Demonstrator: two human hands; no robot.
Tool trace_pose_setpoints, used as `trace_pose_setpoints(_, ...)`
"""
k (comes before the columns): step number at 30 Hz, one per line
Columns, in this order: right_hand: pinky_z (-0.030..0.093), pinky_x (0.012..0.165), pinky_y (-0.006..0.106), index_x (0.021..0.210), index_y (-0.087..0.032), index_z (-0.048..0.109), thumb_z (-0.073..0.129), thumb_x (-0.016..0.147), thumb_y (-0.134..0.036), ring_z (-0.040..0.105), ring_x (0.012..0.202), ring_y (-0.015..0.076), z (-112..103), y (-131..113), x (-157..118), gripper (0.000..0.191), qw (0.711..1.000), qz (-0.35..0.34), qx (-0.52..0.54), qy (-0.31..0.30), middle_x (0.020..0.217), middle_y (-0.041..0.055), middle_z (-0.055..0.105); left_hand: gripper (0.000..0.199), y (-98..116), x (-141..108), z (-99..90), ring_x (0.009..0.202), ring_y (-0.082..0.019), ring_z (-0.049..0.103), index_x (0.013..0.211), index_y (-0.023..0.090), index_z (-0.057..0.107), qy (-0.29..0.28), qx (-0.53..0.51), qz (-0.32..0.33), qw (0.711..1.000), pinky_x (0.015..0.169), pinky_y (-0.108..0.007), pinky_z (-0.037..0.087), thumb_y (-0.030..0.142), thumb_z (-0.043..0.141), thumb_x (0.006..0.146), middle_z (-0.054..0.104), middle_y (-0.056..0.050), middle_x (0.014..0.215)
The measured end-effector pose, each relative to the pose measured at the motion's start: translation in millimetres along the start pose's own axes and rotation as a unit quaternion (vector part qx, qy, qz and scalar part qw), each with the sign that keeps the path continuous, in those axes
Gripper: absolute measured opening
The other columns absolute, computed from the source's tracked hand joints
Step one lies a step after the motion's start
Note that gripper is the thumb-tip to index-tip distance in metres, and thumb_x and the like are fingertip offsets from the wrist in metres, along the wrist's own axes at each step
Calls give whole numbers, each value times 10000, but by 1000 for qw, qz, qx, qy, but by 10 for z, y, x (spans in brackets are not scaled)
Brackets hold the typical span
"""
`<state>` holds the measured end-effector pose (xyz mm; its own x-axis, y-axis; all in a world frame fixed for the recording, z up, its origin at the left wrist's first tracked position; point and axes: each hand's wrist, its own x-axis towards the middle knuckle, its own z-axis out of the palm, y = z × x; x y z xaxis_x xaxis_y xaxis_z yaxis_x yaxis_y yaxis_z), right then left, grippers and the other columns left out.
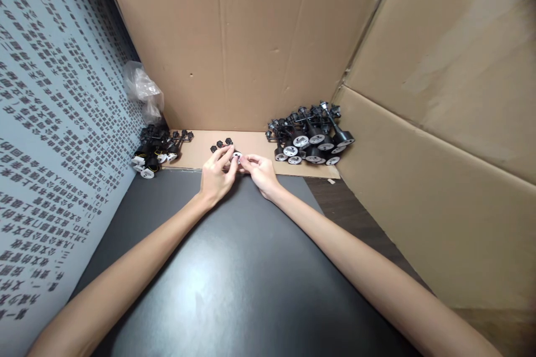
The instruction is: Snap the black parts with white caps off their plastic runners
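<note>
My left hand and my right hand meet at the fingertips above a flat cardboard sheet. Between them they pinch a small white-and-black plastic part, mostly hidden by my fingers. Just behind my left fingers lie a few small black plastic pieces. A heap of black moulded parts with round white faces sits to the right of my hands. A smaller heap of similar parts lies to their left.
A dark tabletop lies under my forearms, with the cardboard sheet along its far edge. Cardboard walls stand behind and to the right. A panel printed with dense characters stands at left, and a crumpled clear plastic bag sits in the far left corner.
</note>
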<state>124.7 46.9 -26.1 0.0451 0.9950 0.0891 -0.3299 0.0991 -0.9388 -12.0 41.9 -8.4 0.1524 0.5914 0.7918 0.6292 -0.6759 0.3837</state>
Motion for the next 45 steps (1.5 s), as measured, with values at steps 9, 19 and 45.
trace_pose_setpoints(9, 545, 765, 329, 740, -161, 687, 842, 494, -605, 646, 720, 169, 10, -21, -7, 531, 1000, 1, 0, -9, 770, 46, 699, 281, 2, 1, -4, 955, -172, 704, 1162, 151, 676, 7, 1, 6, 1000, 841, -294, 619, 252, 562, 926, 686, -104, 1165)
trace_pose_setpoints(19, 488, 697, 291, 717, -161, 676, 821, 553, -575, 615, 689, 158, 5, -89, -34, 469, 999, 5, -29, -16, 691, 40, 666, 280, 5, 5, -11, 893, -157, 711, 1155, 148, 680, 5, -8, 5, 1000, 754, -261, 628, 260, 560, 927, 693, -103, 1143)
trace_pose_setpoints(45, 464, 637, 270, 734, -166, 653, 834, 536, -567, 582, 634, 134, 19, -116, -39, 482, 1000, 4, -19, 0, 660, 12, 632, 261, -11, -1, -2, 906, -165, 715, 1140, 150, 686, 13, 7, 24, 1000, 825, -293, 620, 216, 552, 926, 709, -103, 1111)
